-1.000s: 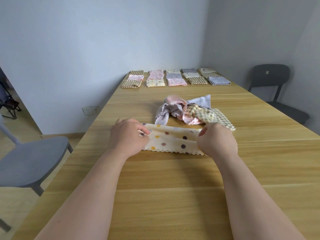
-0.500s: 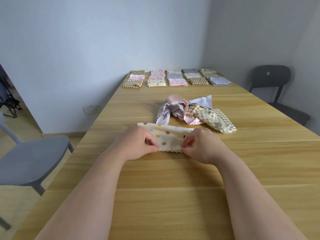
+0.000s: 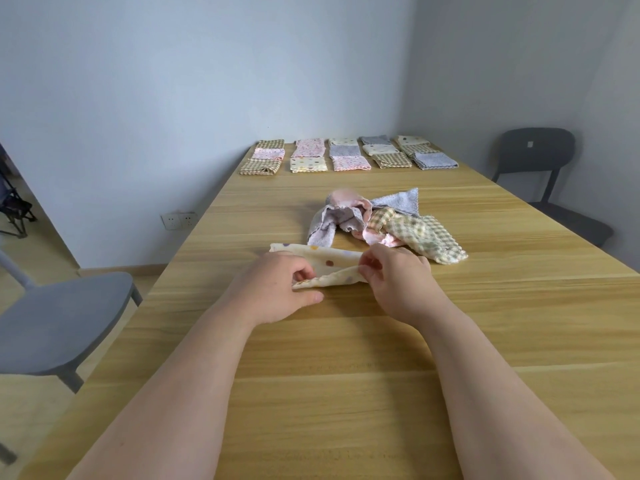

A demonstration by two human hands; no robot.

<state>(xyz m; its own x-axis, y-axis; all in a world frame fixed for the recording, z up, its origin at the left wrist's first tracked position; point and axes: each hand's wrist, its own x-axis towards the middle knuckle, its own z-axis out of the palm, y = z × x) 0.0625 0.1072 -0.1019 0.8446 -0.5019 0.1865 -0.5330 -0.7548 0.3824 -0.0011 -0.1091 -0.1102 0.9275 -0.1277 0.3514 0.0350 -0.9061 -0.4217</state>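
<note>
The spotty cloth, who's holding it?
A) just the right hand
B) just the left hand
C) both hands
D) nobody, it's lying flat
C: the left hand and the right hand each pinch the near edge of the spotty cloth, which is raised a little off the table.

The left forearm [image 3: 180, 386] and right forearm [image 3: 485, 375] are bare along their whole visible length. The left hand [image 3: 277, 289] and right hand [image 3: 398, 282] are bare too, with short fingernails.
</note>
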